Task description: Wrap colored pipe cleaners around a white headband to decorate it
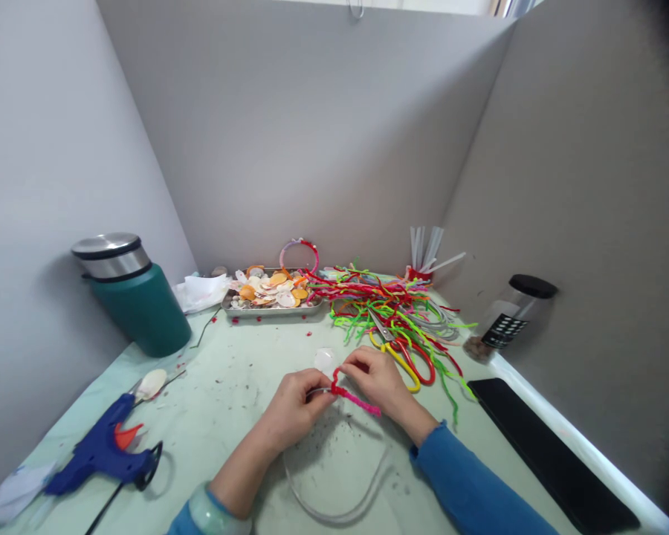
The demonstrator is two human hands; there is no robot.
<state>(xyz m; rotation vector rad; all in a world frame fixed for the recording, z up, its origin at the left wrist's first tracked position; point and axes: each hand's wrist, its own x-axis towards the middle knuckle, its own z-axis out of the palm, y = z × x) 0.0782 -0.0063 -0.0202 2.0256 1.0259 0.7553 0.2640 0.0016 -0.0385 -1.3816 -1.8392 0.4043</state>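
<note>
My left hand (298, 407) is closed in a pinch on one end of a clear plastic headband (334, 505) whose arc loops down toward me over the table. My right hand (376, 380) is closed on a red and pink pipe cleaner (357, 400) that is wound around the headband's end between the two hands. A pale shell (324, 359) lies just beyond my fingers.
A pile of coloured pipe cleaners (393, 301) with yellow-handled scissors (398, 353) lies behind my right hand. A metal tray of shells (270, 293) stands at the back. A blue glue gun (103, 449) and green flask (131, 293) are left; a black slab (546, 449) and a jar (510, 316) are right.
</note>
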